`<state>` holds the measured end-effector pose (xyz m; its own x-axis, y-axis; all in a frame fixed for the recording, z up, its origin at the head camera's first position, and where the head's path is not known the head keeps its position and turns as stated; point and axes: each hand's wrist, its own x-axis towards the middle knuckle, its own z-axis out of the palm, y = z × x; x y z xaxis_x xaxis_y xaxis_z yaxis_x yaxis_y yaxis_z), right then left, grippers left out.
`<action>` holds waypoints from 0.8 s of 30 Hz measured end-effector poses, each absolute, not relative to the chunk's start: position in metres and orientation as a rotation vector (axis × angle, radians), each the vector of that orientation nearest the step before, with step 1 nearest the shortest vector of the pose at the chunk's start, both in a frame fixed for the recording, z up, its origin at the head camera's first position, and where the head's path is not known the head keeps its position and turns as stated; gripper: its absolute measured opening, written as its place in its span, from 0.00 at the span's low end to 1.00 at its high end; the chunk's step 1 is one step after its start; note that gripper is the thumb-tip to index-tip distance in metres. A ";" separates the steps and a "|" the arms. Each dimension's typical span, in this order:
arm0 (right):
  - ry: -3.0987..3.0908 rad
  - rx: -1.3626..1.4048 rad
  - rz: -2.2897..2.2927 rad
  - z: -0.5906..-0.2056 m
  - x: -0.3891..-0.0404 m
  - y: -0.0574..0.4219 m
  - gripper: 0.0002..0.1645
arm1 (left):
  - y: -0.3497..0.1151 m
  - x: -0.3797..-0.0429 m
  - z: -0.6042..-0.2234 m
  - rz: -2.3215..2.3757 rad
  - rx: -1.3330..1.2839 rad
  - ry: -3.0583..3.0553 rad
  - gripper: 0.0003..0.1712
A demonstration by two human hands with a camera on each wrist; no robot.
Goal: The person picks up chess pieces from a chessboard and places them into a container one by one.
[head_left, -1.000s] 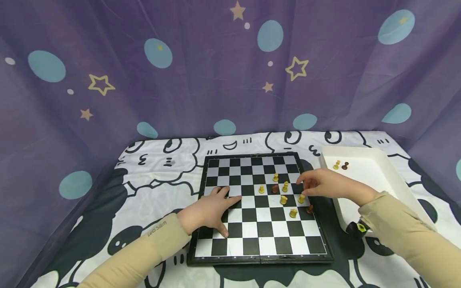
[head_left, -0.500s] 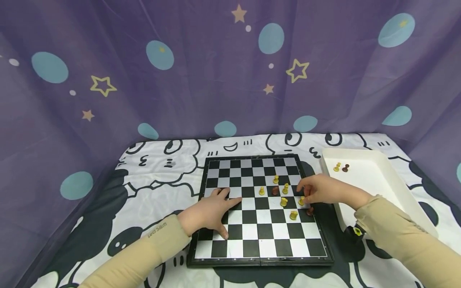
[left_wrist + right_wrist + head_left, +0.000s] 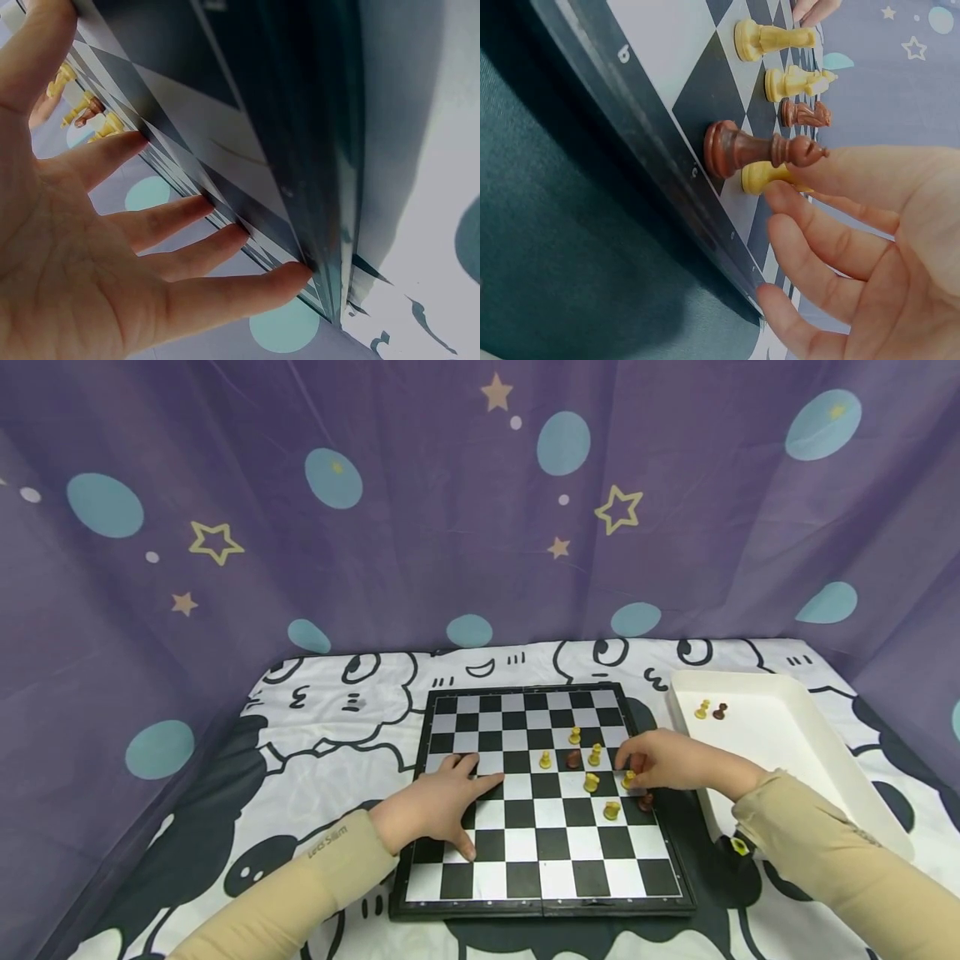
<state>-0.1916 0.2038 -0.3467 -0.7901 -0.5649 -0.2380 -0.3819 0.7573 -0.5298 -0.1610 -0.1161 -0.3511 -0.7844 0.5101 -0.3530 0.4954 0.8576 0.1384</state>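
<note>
My left hand rests spread on the left side of the chessboard, with straight fingertips touching the squares in the left wrist view. Near the board's right edge, my right hand pinches a yellow chess piece between thumb and forefinger. A brown bishop stands just in front of that piece in the right wrist view and hides much of its upper part. Close by stand a yellow rook, a yellow knight and a brown knight.
Right of the board lies a white tray holding a yellow pawn and a brown piece. More yellow pieces, such as a pawn, stand on the board's right half. A patterned cloth covers the table, and a purple curtain hangs behind.
My right hand has come down and slightly nearer, its thumb and forefinger closing on the yellow piece at the board's right edge. The left hand has stayed in place.
</note>
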 end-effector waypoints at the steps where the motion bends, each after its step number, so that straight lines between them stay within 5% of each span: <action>1: 2.571 -0.726 -0.654 -0.347 -0.192 0.204 0.10 | -0.116 -0.161 -0.351 0.053 0.745 2.651 0.61; 24: 2.572 -0.762 -0.684 -0.349 -0.192 0.204 0.05 | -0.115 -0.162 -0.352 0.027 0.734 2.656 0.61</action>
<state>-0.1917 0.2038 -0.3494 -0.7848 -0.5841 -0.2070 -0.4040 0.7355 -0.5439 -0.1616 -0.1150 -0.3522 -0.7898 0.4984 -0.3574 0.4911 0.8630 0.1181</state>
